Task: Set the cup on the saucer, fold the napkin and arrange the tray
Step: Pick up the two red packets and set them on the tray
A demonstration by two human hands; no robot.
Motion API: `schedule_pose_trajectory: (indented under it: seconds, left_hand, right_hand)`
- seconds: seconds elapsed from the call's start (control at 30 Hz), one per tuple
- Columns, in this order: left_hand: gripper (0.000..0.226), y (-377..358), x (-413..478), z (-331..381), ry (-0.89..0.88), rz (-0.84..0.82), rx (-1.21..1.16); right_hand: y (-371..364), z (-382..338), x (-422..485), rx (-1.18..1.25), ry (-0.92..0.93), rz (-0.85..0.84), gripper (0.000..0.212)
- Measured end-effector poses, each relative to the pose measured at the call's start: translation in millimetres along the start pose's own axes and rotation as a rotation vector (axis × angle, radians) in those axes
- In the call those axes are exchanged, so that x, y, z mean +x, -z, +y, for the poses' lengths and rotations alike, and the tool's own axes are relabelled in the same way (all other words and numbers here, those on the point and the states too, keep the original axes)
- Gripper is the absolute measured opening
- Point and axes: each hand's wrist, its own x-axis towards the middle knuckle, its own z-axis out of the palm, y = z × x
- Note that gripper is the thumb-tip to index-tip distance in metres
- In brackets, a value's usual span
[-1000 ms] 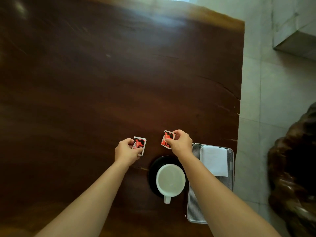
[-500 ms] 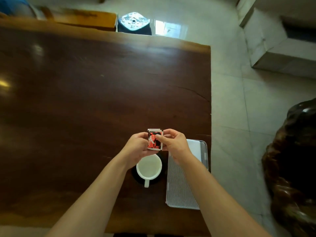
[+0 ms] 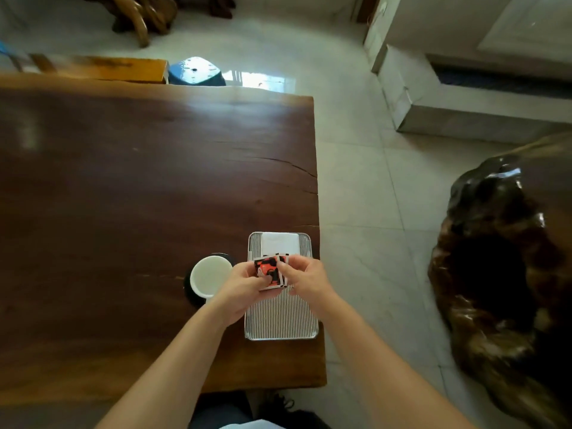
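A white cup (image 3: 210, 275) stands on a black saucer (image 3: 189, 292) on the dark wooden table (image 3: 123, 196). To its right lies a ribbed metal tray (image 3: 280, 317) with a folded white napkin (image 3: 280, 243) at its far end. Both hands meet above the tray's middle, holding two red-and-black sachets (image 3: 270, 270) stacked together. My left hand (image 3: 244, 289) grips them from the left, thumb on top. My right hand (image 3: 305, 278) pinches their right edge. The cup's handle is hidden behind my left wrist.
The table's right edge (image 3: 318, 212) runs just beside the tray, with tiled floor (image 3: 371, 212) beyond. A large dark glossy wooden piece (image 3: 507, 258) stands on the floor at right. A blue stool (image 3: 196, 71) and a wooden bench (image 3: 99, 68) stand beyond the table's far edge.
The hands, first apart with one sachet each, came together and stacked the sachets, then shifted right from above the cup to above the tray. The camera view pulled back.
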Motion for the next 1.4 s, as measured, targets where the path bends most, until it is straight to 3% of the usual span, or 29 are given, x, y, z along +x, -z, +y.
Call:
schedule_pose_trajectory:
  seconds: [0.23, 0.57, 0.9, 1.23, 1.4]
  left_hand:
    - [0.023, -11.9, -0.8, -32.2, 0.100, 0.076, -0.005]
    - [0.016, 3.5, 24.0, -76.1, 0.212, 0.253, -0.006]
    - [0.017, 18.9, 64.0, -104.3, 0.218, 0.361, 0.339]
    - [0.017, 17.6, 87.7, -119.1, 0.201, 0.412, 0.483]
    - [0.023, 9.8, 85.9, -111.0, 0.109, 0.459, 0.838]
  right_hand:
    - [20.1, 31.2, -17.6, 0.029, -0.093, -0.009, 0.016]
    - [39.8, 71.9, -5.3, 0.105, -0.251, 0.108, 0.017]
    - [38.3, 105.7, 38.5, -0.143, -0.357, 0.039, 0.017]
    - [28.5, 124.9, 75.5, -0.497, -0.267, 0.126, 0.013]
    - [30.9, 125.7, 69.8, -0.645, -0.203, 0.124, 0.012]
